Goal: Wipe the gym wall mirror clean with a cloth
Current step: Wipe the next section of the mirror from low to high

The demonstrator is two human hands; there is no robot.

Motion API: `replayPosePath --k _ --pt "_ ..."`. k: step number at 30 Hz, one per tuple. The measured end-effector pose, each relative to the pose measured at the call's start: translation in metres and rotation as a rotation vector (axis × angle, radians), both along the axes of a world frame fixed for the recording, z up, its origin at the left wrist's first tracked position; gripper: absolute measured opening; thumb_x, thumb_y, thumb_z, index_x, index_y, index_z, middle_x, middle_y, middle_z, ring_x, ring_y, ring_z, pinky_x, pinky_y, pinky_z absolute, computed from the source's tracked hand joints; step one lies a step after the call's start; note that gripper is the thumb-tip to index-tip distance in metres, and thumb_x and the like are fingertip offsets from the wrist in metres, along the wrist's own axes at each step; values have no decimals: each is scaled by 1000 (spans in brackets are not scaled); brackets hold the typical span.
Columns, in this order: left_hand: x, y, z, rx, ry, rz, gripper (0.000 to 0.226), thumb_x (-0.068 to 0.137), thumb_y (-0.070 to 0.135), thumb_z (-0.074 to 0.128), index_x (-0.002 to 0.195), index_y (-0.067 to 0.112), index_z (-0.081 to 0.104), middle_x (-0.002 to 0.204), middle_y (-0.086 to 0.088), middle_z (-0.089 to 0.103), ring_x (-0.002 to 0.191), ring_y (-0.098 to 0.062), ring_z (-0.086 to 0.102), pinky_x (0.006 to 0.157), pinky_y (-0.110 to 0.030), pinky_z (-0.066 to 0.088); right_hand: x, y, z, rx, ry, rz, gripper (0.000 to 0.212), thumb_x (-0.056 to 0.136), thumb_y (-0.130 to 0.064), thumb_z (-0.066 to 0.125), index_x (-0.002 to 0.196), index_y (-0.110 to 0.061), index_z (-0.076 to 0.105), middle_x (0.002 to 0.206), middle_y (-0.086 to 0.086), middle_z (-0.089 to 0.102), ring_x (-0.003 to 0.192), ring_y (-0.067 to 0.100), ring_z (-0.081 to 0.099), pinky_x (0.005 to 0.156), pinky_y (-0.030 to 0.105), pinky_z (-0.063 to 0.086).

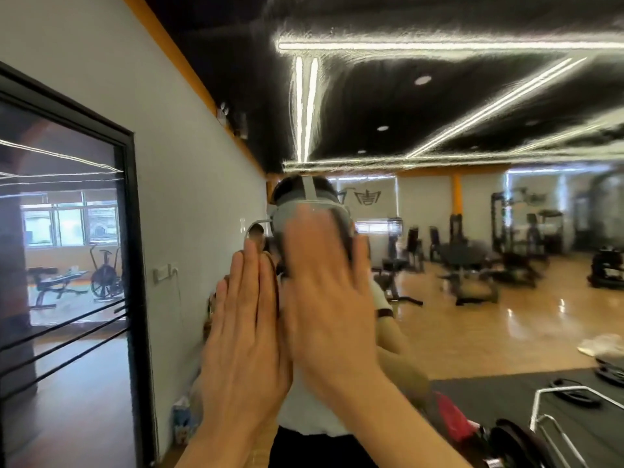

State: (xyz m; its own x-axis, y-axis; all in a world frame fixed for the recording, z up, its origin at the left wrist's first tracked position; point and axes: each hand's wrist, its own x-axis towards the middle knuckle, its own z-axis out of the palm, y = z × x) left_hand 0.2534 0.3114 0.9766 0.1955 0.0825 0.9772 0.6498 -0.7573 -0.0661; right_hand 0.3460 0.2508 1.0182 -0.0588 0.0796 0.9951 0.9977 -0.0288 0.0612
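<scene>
Both hands, left hand [244, 336] and right hand [329, 292], raised flat with straight fingers against the large frameless wall mirror [472, 248], no cloth visible; wiping seemingly unstarted, fetching a cloth next.

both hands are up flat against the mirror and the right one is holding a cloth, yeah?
Not quite. In the head view both hands are up flat against the mirror, but the right hand holds no cloth; like the left hand, it is bare with straight fingers.
</scene>
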Motion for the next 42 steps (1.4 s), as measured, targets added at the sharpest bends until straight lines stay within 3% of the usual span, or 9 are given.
replayPosePath --k 4,8,11,16,23,26,30,37,42 --pt "1 -3 -1 8 -42 -99 77 99 30 36 161 11 -6 169 -1 -14 156 -16 -4 126 -32 -1 16 -4 6 -98 -222 -34 57 101 -27 31 156 -12 27 165 5 22 154 18 12 126 41 1" --pt "-11 -12 -2 -48 -81 -330 70 101 17 30 162 20 -4 169 9 -10 156 -11 -2 125 -32 -1 51 -25 -58 -225 -501 -184 62 100 -21 32 160 -15 16 169 3 4 156 20 3 126 42 -3" --pt "-23 -12 -6 -70 -83 -267 66 101 15 29 162 15 3 170 9 -7 156 -14 1 125 -30 -4 60 -30 -68 -288 -672 -241 65 101 -24 34 161 -15 11 169 4 0 156 19 0 126 40 -3" --pt "-25 -8 -13 -136 -150 -239 62 103 13 29 160 5 11 171 -2 2 157 -16 2 125 -28 -5 9 6 59 -44 -306 -139 57 102 -19 45 156 -9 29 164 11 27 153 26 20 124 44 0" --pt "-31 -10 -15 -149 -113 -345 61 102 2 29 160 4 12 170 2 1 157 -14 3 126 -37 0 35 -24 -102 -310 -639 -206 67 96 -25 40 160 -15 22 169 4 8 156 20 3 126 41 -4" --pt "-33 -11 -14 -155 -86 -313 62 100 5 29 160 3 14 170 -3 5 157 -16 4 126 -33 -3 43 -19 -67 -289 -665 -186 66 98 -25 46 159 -14 24 168 7 14 155 22 8 126 42 1" --pt "-31 -10 -13 -158 -96 -287 60 103 15 28 161 8 14 170 -4 7 157 -17 4 126 -31 -5 18 3 41 -6 -238 -115 56 103 -19 42 156 -7 30 163 13 28 152 27 22 124 44 2" --pt "-30 -11 -13 -91 -41 -149 59 105 20 27 161 14 11 170 -11 7 157 -22 0 126 -33 -9 31 -20 -120 -265 -444 -182 67 100 -28 41 161 -14 16 170 5 0 156 19 5 126 40 -4" --pt "4 -23 -8 -60 -33 -174 60 104 20 28 161 13 10 169 -9 7 157 -20 0 126 -38 -5 48 -19 -36 -127 -295 -150 60 104 -24 37 158 -10 15 167 7 10 155 20 5 126 42 -1"
